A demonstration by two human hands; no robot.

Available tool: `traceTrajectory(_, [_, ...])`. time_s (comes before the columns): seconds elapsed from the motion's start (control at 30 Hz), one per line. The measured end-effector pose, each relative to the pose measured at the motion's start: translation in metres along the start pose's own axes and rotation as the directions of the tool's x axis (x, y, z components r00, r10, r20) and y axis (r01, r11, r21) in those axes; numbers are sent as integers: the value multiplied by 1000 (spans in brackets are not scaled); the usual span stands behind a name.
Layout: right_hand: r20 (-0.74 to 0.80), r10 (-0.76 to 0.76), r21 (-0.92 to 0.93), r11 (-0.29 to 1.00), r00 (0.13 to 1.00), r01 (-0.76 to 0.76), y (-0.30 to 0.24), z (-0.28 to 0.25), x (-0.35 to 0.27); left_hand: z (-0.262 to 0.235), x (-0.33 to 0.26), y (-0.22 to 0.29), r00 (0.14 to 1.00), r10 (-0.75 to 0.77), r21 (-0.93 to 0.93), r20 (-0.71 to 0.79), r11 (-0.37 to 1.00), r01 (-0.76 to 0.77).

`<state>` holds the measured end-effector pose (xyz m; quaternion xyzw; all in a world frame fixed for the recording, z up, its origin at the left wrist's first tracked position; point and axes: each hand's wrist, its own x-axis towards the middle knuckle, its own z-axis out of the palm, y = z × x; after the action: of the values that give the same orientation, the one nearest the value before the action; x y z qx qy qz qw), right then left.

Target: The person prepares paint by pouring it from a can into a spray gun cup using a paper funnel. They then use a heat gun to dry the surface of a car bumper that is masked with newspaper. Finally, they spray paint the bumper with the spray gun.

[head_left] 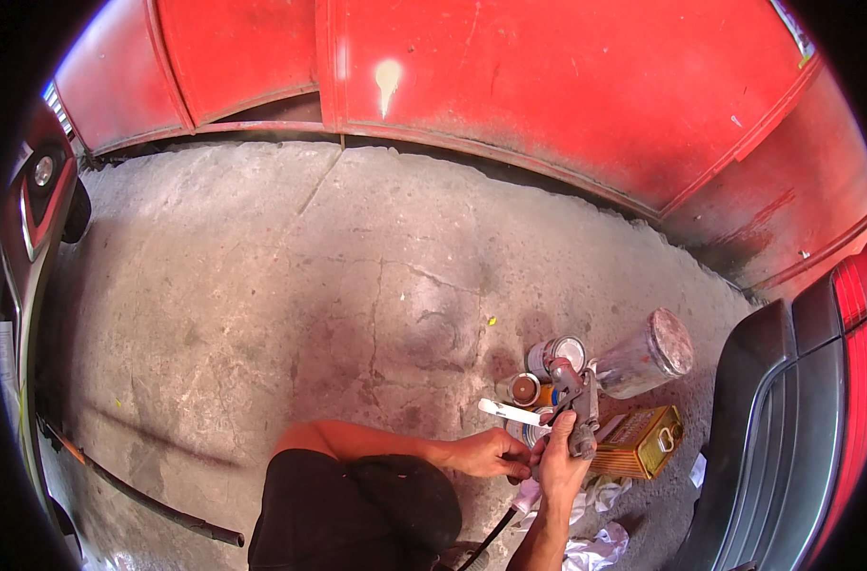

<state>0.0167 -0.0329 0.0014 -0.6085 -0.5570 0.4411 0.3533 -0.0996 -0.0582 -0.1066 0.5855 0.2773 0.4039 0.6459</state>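
Grey metal fills the right grip (pixel 559 466): it is closed around the spray gun (pixel 587 407), held over the floor (pixel 215 285) at the person's lower right. The left grip (pixel 491 453) has its fingertips bunched beside the gun's handle; whether they pinch anything, I cannot tell. Good handling here probably means a firm right grip and a light left one, with slack in the hose (pixel 498 535) so it cannot pull the gun askew. Care is due near the can (pixel 544 356), cup (pixel 635 365) and tin (pixel 633 447); a knock could tip one.
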Motion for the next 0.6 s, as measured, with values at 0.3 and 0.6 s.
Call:
traceTrajectory(0.3, [313,77,363,911,947,-195,-13,-19,-4,1,-1,10,993,57,-182,105,983,-37])
traceTrajectory(0.6, [-9,46,286,957,999,-42,0,-10,0,2,2,2,999,-6,-6,32,1000,6])
